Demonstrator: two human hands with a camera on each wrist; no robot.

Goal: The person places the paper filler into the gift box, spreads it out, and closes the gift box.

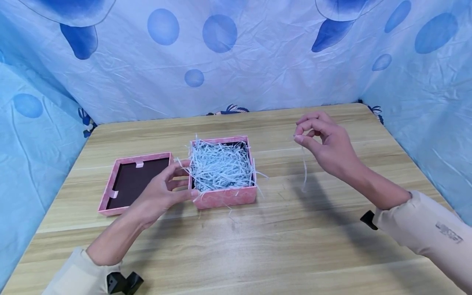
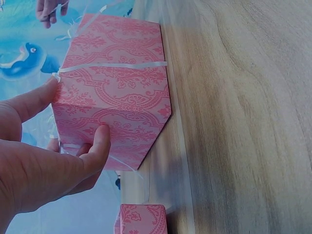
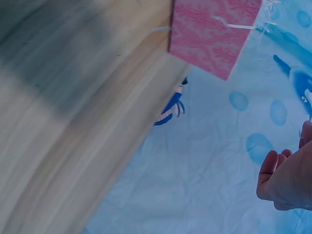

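A pink patterned box (image 1: 225,196) stands mid-table, filled with pale shredded paper (image 1: 220,166). My left hand (image 1: 188,178) grips its near-left corner, thumb on the front wall and fingers at the rim. The left wrist view shows that left hand (image 2: 78,109) with thumb and forefinger spread across the box (image 2: 122,63). Off to the right, my right hand (image 1: 298,133) is raised above the table and pinches a single thin paper strip (image 1: 305,168) that hangs down. The right wrist view shows the box (image 3: 209,29) and only the curled fingers of the right hand (image 3: 287,180).
The box's lid (image 1: 134,182) lies upside down left of the box, dark inside, also seen as the lid (image 2: 141,219) in the left wrist view. Loose shreds lie on the wooden table (image 1: 258,246). Blue patterned cloth (image 1: 236,61) walls the table on three sides.
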